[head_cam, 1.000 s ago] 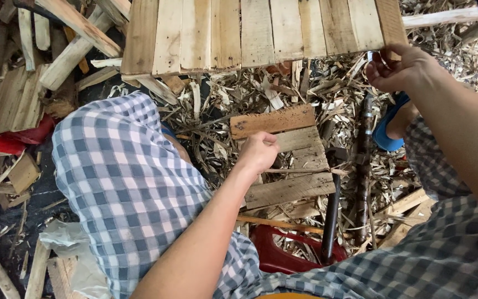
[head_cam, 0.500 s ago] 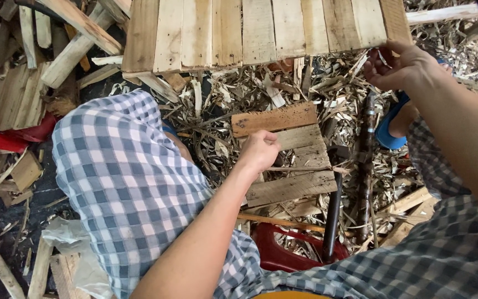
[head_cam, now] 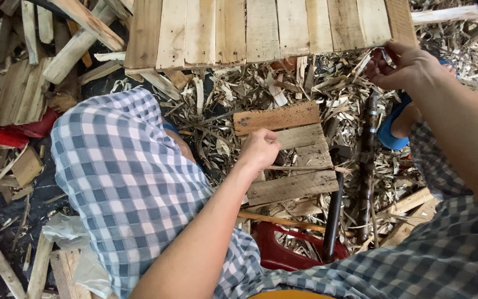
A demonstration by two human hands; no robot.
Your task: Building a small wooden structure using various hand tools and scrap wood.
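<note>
Both forearms are bare, with no sleeve, watch or glove on the left hand or the right hand. Loose blue-and-white checked trousers cover both legs below the hands. A blue sandal sits beneath the right hand.

One view only: head camera, worn by the person, looking steeply down over their own checked knees to the ground. Close range; forearms enter from the bottom edge and right side. Left hand sits near frame centre over a small slat panel; right hand sits upper right at the corner of a large slat panel along the top edge. Wood chips fill the middle ground. No second view, so no overlap.
</note>
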